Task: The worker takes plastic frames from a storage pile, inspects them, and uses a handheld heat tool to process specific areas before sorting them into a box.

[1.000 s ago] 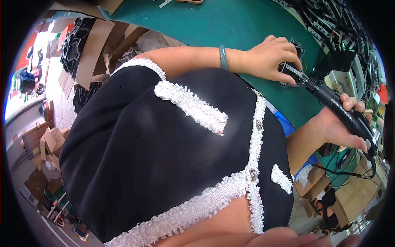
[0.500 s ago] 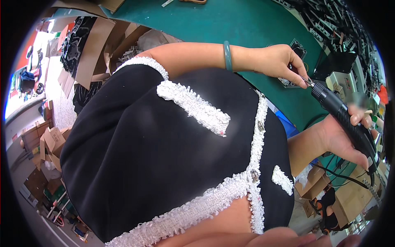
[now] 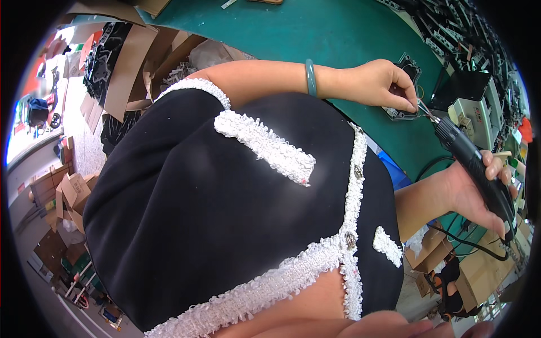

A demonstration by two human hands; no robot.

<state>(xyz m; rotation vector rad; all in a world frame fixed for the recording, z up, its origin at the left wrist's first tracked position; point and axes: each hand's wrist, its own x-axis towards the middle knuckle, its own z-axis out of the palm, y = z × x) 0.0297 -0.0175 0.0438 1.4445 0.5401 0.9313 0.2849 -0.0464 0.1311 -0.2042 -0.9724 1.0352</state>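
Two bare hands work at the far right edge of a green surface (image 3: 338,34), seen over the person's black garment with white woven trim (image 3: 225,191), which fills most of the view. Cardboard boxes (image 3: 67,194) lie on the floor to the left, and a dark rack of parts (image 3: 468,34) stands at the upper right beside a grey machine box (image 3: 473,115). The left hand (image 3: 377,84), with a green bangle (image 3: 311,77) on its wrist, reaches across the body and rests on the surface, its fingers closed in a pinch on a small black framed part (image 3: 407,87) that lies flat there; the part is an angular dark frame with a paler middle, partly hidden under the fingers. The right hand (image 3: 479,194) has its grip wrapped around a black powered screwdriver (image 3: 479,169), a long slim tool with a tapering nose, held slanted so that its thin metal tip (image 3: 425,110) points up and left and meets the edge of the part just beside the left fingertips. A black cable (image 3: 468,242) trails from the tool's rear end, below the right hand.
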